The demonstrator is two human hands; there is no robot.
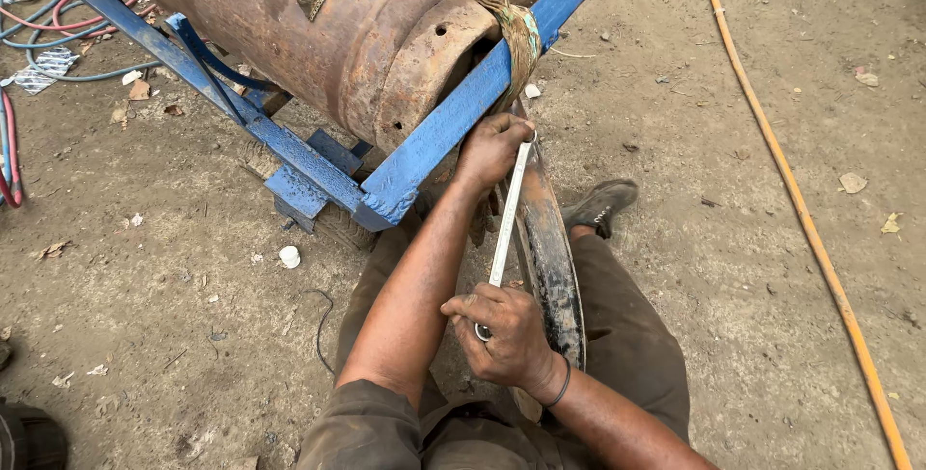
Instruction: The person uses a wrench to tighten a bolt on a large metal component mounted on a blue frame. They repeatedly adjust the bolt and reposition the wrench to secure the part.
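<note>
Grip: both hands are closed on a long silver spanner (508, 214); the right hand (508, 337) is wrapped round its near end, the left hand (490, 147) pinches its far end up against the blue frame (453, 123).
Spanner: it runs almost straight away from the person, near end by the lap, far end at the frame's rail, lying just beside a dark curved wheel rim (552, 253).
Far end: the left fingers cover it, so whether its head sits on a nut cannot be told.
Frame load: a rusty steel cylinder (338, 26) lies in the blue frame, tied on with a frayed strap (516, 31).
Body: the person sits on bare dirt ground (723, 268), legs either side of the rim, one shoe (600, 205) beyond it.
Around: an orange hose (805, 219) crosses the ground to the right; red and blue hoses (58, 22) lie at upper left.
Risk, slip: if the head seats poorly, a pull could throw it off and drive the left knuckles into the rail.
Risk, pinch: fingers sit between spanner, rail and rim, with little room.
Risk, load: hard jerks might shake the frame, and the worn strap looks weak.
</note>
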